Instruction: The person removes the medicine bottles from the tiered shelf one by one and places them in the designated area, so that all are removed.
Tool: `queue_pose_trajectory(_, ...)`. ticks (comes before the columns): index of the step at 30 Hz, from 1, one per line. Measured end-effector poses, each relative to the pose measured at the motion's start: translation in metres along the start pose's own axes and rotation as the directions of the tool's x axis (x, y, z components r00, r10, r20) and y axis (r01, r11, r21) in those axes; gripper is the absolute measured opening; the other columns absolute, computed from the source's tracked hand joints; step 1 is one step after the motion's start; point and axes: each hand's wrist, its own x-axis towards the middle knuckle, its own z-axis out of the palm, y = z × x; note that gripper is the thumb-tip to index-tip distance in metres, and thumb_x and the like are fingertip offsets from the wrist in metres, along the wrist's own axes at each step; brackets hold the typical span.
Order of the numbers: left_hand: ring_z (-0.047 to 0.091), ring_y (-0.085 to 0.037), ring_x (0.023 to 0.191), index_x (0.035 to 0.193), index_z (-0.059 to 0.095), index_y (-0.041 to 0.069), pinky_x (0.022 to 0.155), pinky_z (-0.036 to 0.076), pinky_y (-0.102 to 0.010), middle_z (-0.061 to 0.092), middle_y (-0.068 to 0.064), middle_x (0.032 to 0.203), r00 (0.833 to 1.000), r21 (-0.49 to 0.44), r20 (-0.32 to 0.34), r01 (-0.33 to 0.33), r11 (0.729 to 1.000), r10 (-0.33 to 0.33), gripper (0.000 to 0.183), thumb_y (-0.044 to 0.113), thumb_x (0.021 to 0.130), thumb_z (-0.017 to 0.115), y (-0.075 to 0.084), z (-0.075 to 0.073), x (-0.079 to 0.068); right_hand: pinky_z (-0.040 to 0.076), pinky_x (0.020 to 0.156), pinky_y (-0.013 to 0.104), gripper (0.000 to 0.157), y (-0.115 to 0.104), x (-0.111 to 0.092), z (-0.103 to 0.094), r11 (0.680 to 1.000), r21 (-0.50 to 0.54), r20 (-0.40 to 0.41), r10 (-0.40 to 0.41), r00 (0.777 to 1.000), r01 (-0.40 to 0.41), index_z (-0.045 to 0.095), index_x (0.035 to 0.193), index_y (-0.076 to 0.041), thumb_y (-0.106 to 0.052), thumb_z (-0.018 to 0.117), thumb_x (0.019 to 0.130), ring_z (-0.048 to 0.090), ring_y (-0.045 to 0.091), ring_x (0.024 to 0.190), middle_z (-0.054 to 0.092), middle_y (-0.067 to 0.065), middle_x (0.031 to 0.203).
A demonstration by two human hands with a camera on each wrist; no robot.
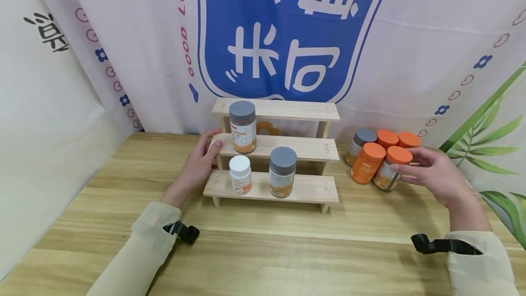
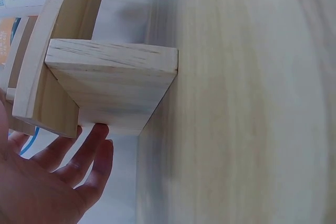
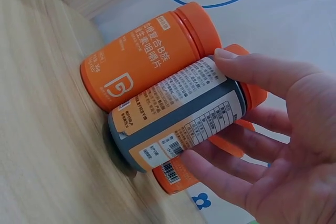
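My left hand holds the left end of a three-tier wooden display stand, thumb on the middle board; in the left wrist view its fingers reach the stand's side piece. At the far right of the table, my right hand grips a supplement bottle with an orange lid and a grey-and-orange label, between thumb and fingers. It leans against an all-orange bottle in the right wrist view. On the stand are a grey-lidded bottle on the middle tier, and a small white bottle and another grey-lidded bottle on the lowest.
Behind the gripped bottle stand another grey-lidded bottle and two orange-lidded bottles, close together. A white cloth with a blue printed panel hangs behind the wooden table. Green printed leaves show on the right side.
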Motion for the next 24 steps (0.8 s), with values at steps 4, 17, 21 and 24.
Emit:
queue_pose_trajectory(4,0.056,-0.041,0.136,0.163,0.031,0.025,0.105,0.051,-0.051,0.05,-0.024,0.156,1.0,0.003,0.002,0.002,1.0,-0.002,0.053,0.045,0.115,0.04,0.0,0.0,0.0,0.064,0.084,0.027,0.071,0.002,0.0,0.0,1.0,-0.018,0.002,0.004,1.0,-0.004,0.044,0.153,0.005,-0.023,0.079,0.098,0.069,-0.006,0.1,0.062,-0.033,0.11)
queue_pose_trajectory(17,0.057,-0.039,0.132,0.163,0.031,0.026,0.097,0.054,-0.043,0.054,-0.025,0.148,1.0,0.015,-0.003,0.001,1.0,-0.001,0.054,0.047,0.115,0.04,0.0,-0.001,0.0,0.061,0.084,0.02,0.086,0.0,0.002,0.003,0.996,-0.034,-0.02,0.077,0.997,-0.077,0.035,0.161,0.004,-0.031,0.08,0.097,0.066,-0.01,0.095,0.062,0.002,0.133)
queue_pose_trajectory(21,0.058,-0.039,0.131,0.163,0.031,0.025,0.096,0.055,-0.041,0.054,-0.025,0.148,1.0,0.018,-0.004,0.0,1.0,0.0,0.053,0.047,0.115,0.039,-0.002,0.0,0.001,0.058,0.084,0.022,0.089,-0.004,0.002,0.003,0.987,-0.116,-0.04,0.107,0.993,-0.111,0.035,0.162,0.0,-0.042,0.079,0.097,0.064,0.013,0.116,0.045,0.029,0.156)
queue_pose_trajectory(24,0.058,-0.039,0.131,0.162,0.032,0.026,0.096,0.054,-0.041,0.054,-0.025,0.148,1.0,0.021,-0.004,0.002,1.0,-0.002,0.053,0.047,0.115,0.039,-0.002,0.0,0.002,0.052,0.095,0.038,0.092,-0.01,0.001,0.001,0.979,-0.158,-0.052,0.119,0.992,-0.126,0.033,0.164,-0.003,-0.049,0.077,0.097,0.05,0.043,0.134,0.04,0.034,0.16)
